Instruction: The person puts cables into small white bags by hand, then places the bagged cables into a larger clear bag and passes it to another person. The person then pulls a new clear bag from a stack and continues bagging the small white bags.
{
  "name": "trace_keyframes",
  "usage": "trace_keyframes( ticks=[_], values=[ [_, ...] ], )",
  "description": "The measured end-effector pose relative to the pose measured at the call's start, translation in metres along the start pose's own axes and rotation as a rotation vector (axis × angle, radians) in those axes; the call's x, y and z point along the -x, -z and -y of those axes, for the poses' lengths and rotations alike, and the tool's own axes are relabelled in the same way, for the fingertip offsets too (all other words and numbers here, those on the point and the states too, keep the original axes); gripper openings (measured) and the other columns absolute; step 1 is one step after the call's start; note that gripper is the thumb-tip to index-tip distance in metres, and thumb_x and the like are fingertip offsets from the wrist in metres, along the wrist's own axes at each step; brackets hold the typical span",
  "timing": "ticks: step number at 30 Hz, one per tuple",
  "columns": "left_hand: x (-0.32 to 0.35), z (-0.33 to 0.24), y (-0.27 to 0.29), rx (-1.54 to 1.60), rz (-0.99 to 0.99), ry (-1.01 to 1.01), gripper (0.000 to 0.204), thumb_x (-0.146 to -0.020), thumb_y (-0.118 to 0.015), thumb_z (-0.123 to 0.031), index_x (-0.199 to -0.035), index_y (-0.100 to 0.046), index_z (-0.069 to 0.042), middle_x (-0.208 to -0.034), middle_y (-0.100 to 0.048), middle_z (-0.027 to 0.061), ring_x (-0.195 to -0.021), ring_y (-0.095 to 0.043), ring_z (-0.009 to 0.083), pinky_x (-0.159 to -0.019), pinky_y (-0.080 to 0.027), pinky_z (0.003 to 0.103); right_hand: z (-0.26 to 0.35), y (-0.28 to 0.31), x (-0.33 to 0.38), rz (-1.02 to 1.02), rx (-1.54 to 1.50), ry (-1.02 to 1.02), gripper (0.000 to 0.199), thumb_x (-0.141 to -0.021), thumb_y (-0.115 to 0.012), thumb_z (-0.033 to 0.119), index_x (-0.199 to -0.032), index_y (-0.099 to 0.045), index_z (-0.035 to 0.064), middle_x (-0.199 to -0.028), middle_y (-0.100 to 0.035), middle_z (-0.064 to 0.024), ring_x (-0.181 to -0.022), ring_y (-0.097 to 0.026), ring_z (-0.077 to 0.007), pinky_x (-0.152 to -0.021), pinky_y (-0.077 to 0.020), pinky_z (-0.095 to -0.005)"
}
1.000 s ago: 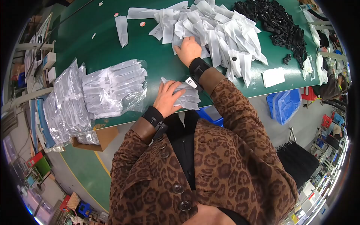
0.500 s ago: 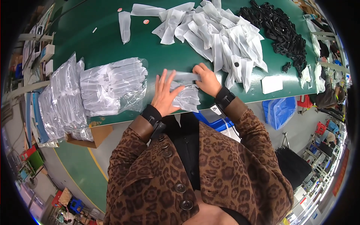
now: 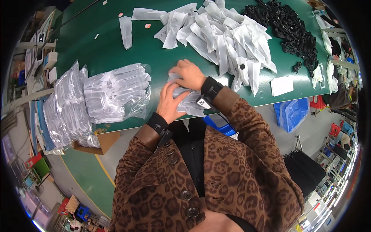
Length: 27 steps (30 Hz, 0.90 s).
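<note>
Translucent plastic sleeves make up the small stack (image 3: 189, 101) under our hands at the near edge of the green table (image 3: 96, 50). Our left hand (image 3: 169, 103) lies on the stack's left side with the fingers spread and pressed flat against the top sleeve. Our right hand (image 3: 188, 73) is curled over the far end of the same stack, the fingers bent down around it, so both hands are closed onto the sleeves rather than held wide. Each wrist carries a black band below the leopard-print cuff of our jacket (image 3: 216, 174).

Just to the left of the hands we see a clear bag packed with folded white pieces (image 3: 116, 92), and further left a leaning row of more filled bags (image 3: 63, 108) reaching to the table's end, above a cardboard box (image 3: 100, 143) that sits below the table edge. Beyond the right hand a wide heap of loose white sleeves (image 3: 224, 36) spreads across the table, with one single sleeve (image 3: 126, 31) lying apart to its left. A pile of black parts (image 3: 288, 29) lies well to the right of that heap, and a white card (image 3: 282, 86) rests near the table's front edge. Under the table, a blue plastic bin (image 3: 291, 114) stands on the floor.
</note>
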State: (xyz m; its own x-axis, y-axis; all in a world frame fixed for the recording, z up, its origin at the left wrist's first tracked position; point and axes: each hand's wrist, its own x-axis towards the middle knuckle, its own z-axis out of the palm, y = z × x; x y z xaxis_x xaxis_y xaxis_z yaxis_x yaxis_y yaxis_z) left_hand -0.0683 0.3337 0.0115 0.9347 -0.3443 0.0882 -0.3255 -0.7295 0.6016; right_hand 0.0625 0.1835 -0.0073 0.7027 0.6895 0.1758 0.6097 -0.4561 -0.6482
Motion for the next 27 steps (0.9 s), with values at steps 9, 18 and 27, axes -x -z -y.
trace_keyframes(
  ticks=[9, 18, 27],
  values=[
    [0.011, 0.008, -0.007, 0.023, -0.026, -0.014, 0.09, -0.052, -0.086, -0.018, -0.133, -0.049, -0.01, -0.127, -0.045, 0.0109, -0.125, -0.038, 0.0362, -0.107, -0.032, 0.048, 0.031, 0.058, -0.007, -0.039, -1.227, -0.162, 0.006, -0.092, -0.059, 0.007, -0.096, -0.059, 0.0025, -0.098, -0.064, -0.007, -0.096, -0.061, -0.0156, -0.085, -0.0467, -0.0292],
    [0.006, 0.009, -0.01, 0.005, 0.004, -0.042, 0.094, -0.048, -0.088, -0.024, -0.132, -0.048, -0.008, -0.125, -0.045, 0.0133, -0.121, -0.039, 0.0375, -0.107, -0.032, 0.049, 0.013, 0.044, -0.022, 0.179, -0.168, 0.043, 0.023, -0.087, -0.065, 0.015, -0.105, -0.058, 0.0027, -0.103, -0.064, -0.0145, -0.095, -0.064, -0.0273, -0.083, -0.0498, -0.0346],
    [0.004, -0.004, 0.007, -0.121, -0.071, -0.02, 0.082, -0.049, -0.091, -0.029, -0.123, -0.058, -0.014, -0.145, -0.029, 0.0217, -0.137, -0.021, 0.0483, -0.112, -0.024, 0.056, -0.006, 0.039, 0.046, 0.181, 0.028, -0.156, 0.043, -0.076, -0.074, 0.023, -0.114, -0.061, 0.0094, -0.1, -0.059, -0.0149, -0.094, -0.059, -0.0348, -0.08, -0.0491, -0.0414]
  ],
)
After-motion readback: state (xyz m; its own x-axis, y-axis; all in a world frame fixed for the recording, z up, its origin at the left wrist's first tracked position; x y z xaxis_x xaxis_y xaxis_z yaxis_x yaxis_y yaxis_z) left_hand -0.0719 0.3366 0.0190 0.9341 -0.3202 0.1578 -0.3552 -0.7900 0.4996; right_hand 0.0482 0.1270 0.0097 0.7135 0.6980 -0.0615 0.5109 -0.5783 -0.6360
